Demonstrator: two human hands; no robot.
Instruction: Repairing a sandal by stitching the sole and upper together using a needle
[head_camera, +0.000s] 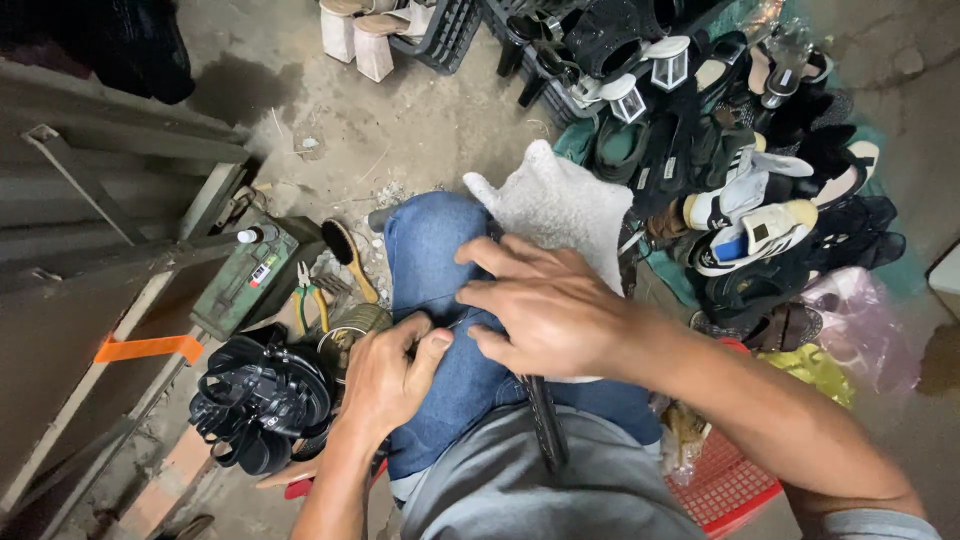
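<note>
2 hands (385, 375) (545, 305) on a denim-clad knee (440, 270), fingertips pinched on thin thread (462, 322).

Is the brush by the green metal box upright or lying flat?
Lying flat. The brush lies on the concrete floor beside the green metal box, handle pointing toward the knee.

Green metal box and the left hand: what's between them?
Head view: yellow-handled pliers lie on the ground between the green metal box and the left hand.
</note>
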